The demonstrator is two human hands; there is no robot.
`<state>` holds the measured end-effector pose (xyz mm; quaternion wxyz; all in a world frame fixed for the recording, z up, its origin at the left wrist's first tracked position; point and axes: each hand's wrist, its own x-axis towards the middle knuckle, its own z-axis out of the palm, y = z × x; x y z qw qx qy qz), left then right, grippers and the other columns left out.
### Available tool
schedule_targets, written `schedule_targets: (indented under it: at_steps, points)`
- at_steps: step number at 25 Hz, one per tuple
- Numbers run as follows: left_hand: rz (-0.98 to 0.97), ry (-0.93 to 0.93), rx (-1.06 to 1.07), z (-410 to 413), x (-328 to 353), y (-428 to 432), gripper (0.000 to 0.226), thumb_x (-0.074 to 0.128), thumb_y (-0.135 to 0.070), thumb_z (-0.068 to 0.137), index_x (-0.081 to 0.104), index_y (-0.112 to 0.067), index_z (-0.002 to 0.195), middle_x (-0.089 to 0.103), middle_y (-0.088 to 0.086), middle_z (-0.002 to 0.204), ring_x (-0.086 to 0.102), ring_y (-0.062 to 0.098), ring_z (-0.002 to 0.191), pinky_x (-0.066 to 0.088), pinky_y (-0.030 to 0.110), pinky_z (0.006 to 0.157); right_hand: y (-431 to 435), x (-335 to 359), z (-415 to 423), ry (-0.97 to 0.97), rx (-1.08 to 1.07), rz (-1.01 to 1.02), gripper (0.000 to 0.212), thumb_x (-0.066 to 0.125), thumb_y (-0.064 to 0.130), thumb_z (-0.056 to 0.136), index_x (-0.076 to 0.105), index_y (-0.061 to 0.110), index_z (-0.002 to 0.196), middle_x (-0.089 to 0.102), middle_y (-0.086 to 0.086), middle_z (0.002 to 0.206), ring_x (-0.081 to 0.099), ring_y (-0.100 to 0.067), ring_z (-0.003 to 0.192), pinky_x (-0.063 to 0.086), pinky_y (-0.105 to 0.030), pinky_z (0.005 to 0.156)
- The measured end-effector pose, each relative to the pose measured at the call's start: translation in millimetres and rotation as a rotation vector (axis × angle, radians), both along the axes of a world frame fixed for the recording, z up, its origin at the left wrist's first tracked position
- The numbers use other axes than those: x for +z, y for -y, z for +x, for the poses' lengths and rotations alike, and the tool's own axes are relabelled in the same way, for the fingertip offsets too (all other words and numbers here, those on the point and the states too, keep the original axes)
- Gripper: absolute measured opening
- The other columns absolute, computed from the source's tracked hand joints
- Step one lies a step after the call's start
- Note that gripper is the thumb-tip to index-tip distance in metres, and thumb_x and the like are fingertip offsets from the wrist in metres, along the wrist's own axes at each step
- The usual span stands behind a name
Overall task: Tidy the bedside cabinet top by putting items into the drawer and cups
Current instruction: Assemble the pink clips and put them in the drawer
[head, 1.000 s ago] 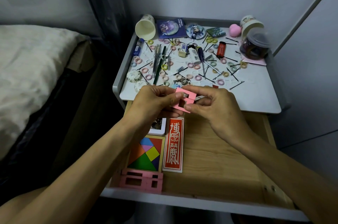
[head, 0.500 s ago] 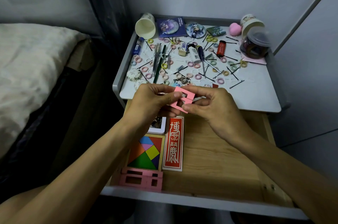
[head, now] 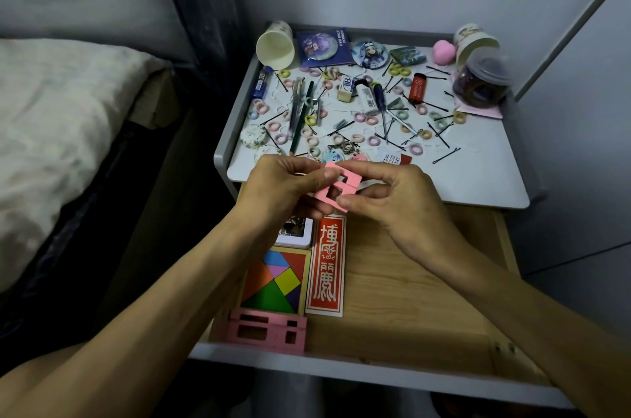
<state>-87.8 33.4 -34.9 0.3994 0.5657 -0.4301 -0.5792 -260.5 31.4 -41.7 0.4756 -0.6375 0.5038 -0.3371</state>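
Both hands hold a small pink wooden puzzle piece (head: 336, 188) above the cabinet's front edge. My left hand (head: 285, 190) pinches its left side, my right hand (head: 392, 202) pinches its right side. Below them the wooden drawer (head: 409, 298) stands open, holding a pink puzzle block (head: 268, 332), a coloured tangram box (head: 275, 282), a red card (head: 326, 265) and a white card box (head: 297, 231). The white cabinet top (head: 478, 171) is strewn with hair ties, hairpins, pencils, a screwdriver (head: 380, 101) and a red lighter (head: 417, 88). A paper cup (head: 276, 45) lies on its side at the back left.
A second paper cup (head: 473, 42) and a clear lidded jar (head: 483, 83) stand at the back right beside a pink sponge (head: 444, 52). Badges lie along the back edge. The bed (head: 61, 130) is to the left, walls close behind and to the right.
The two hands have turned the pink puzzle piece slightly between the fingers while staying in about the same place. Nothing else has moved.
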Motion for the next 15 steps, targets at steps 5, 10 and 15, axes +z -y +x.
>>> schedule_targets:
  at_steps: [5,10,15]
  points:
    - [0.016,0.024,0.023,6,-2,-1,0.012,0.065,-0.011,0.089,0.072,-0.001,0.089,0.072,0.015,0.071,0.062,0.017,0.047,0.052,0.021,0.045,-2,-2,7,-0.338,0.079,-0.276,0.064,0.080,0.026,0.076,0.056,0.016,0.136,0.055,0.006,0.118,0.057,-0.009,0.103,0.050,-0.021,0.090]
    - [0.016,0.048,0.024,15,-5,-6,0.017,0.065,-0.014,0.089,0.073,0.001,0.092,0.073,0.018,0.076,0.060,0.018,0.048,0.048,0.021,0.043,-8,-6,12,-0.503,0.120,-0.440,0.067,0.079,0.027,0.078,0.053,0.015,0.138,0.060,0.000,0.122,0.056,-0.013,0.108,0.048,-0.025,0.091]
    - [0.036,0.050,-0.008,25,-9,-11,0.015,0.066,-0.012,0.089,0.073,0.001,0.091,0.072,0.017,0.072,0.061,0.017,0.048,0.048,0.019,0.042,-13,-13,21,-0.516,0.108,-0.487,0.060,0.080,0.027,0.077,0.060,0.013,0.131,0.065,-0.002,0.113,0.061,-0.017,0.102,0.053,-0.039,0.087]
